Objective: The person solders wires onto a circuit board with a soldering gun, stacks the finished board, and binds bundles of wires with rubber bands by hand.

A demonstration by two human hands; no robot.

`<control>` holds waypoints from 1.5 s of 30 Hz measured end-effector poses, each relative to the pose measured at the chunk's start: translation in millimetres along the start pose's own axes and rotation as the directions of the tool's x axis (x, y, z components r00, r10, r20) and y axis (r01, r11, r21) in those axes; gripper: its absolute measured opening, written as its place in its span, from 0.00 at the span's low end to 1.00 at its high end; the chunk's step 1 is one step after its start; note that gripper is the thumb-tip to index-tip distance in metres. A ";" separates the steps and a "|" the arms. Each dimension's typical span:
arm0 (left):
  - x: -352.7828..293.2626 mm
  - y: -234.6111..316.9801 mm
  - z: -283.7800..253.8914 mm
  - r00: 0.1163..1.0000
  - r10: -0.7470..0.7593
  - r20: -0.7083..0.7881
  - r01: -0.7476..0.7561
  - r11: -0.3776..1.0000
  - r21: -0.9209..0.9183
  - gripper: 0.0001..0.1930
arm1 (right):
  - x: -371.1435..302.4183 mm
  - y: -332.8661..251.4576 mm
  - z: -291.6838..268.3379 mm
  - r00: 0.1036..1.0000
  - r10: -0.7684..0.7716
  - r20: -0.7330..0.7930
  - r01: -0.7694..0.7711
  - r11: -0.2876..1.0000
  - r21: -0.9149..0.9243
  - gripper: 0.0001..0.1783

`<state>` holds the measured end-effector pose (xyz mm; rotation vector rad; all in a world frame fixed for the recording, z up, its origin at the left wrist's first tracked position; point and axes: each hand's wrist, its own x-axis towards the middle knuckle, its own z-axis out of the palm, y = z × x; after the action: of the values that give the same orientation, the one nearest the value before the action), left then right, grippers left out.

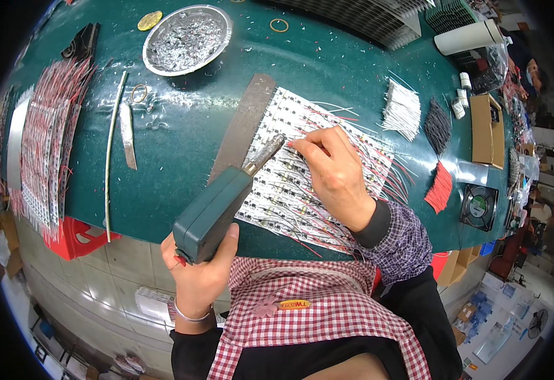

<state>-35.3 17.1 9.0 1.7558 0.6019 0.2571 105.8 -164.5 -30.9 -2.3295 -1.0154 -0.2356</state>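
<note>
My left hand [202, 277] is wrapped round the handle of a dark green soldering gun [212, 209]. The gun's silvery metal tip reaches over a white circuit board panel [261, 206] lined with rows of small dark parts. Just right of the tip, my right hand [339, 174] pinches the end of a thin red wire [290, 145] against the board. Many red, black and white wires [388, 174] trail off the panel's right and lower sides. Along its left edge lies a flat grey metal bar [244, 117].
A metal bowl [225, 47] of silvery scraps stands at the back. To the right lie bundles of white wires [401, 109], black wires [438, 126] and red wires [439, 188], plus a fan [479, 207] and a cardboard box [484, 133]. Stacked wired boards [49, 145] sit left.
</note>
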 end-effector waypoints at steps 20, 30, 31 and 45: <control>-2.3 2.1 -6.7 0.999 -0.034 -0.013 0.033 0.999 -0.009 0.08 | -0.1 -0.3 0.8 1.000 0.013 -0.005 -0.013 1.000 -0.007 0.15; -5.6 -1.9 -10.6 0.999 0.007 -0.053 -0.006 1.000 0.008 0.08 | -2.4 -13.2 -7.0 0.996 -0.043 -0.079 0.047 0.998 0.048 0.18; -6.5 -1.9 -11.1 0.999 0.009 -0.051 -0.008 1.000 0.015 0.08 | -4.1 -12.1 -4.2 0.997 -0.031 -0.065 0.035 0.997 0.066 0.17; -17.9 -4.3 -11.9 0.999 -0.045 0.016 0.043 0.990 0.136 0.07 | -8.5 -11.0 2.6 1.000 0.010 -0.020 -0.009 0.999 0.044 0.15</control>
<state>-57.1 18.4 10.7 1.8716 0.6568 0.1718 91.9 -162.2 -31.4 -2.2876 -0.9902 -0.2309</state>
